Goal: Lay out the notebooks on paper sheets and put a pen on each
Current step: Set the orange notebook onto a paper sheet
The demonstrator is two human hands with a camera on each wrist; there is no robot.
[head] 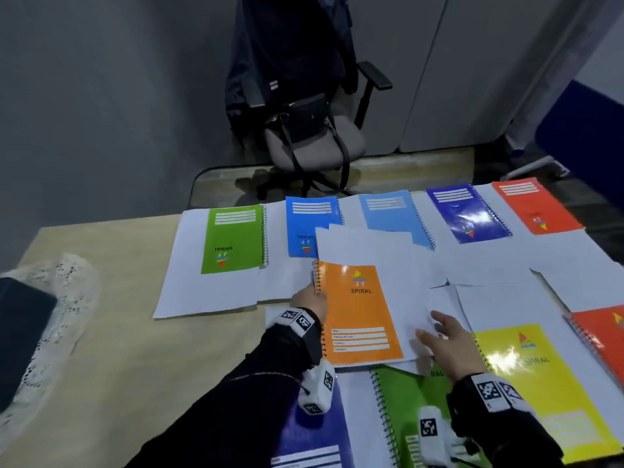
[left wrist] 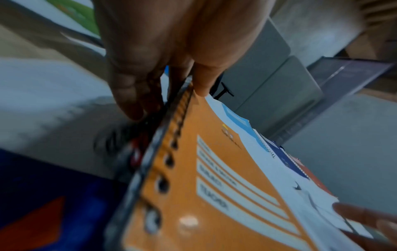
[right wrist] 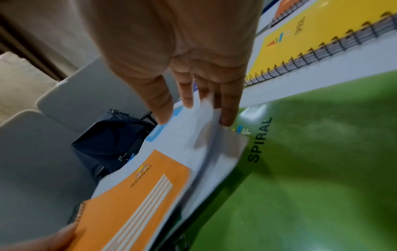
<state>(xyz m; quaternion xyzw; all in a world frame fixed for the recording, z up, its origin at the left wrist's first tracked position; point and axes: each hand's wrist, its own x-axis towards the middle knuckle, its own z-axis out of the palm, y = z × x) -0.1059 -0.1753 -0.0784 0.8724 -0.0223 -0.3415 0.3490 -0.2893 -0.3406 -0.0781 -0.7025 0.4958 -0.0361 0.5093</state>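
Note:
An orange spiral notebook lies on a loose white paper sheet in the middle of the table. My left hand grips the notebook at its wire binding, thumb on the cover and fingers underneath. My right hand pinches the sheet's right edge between its fingers. The far row holds green, blue, light blue, dark blue and red-orange notebooks on sheets. No pen is in view.
Close to me lie yellow, green, dark blue and red notebooks on sheets. A lace cloth with a dark flat item lies at the left. An office chair with a bag stands beyond the table's far edge.

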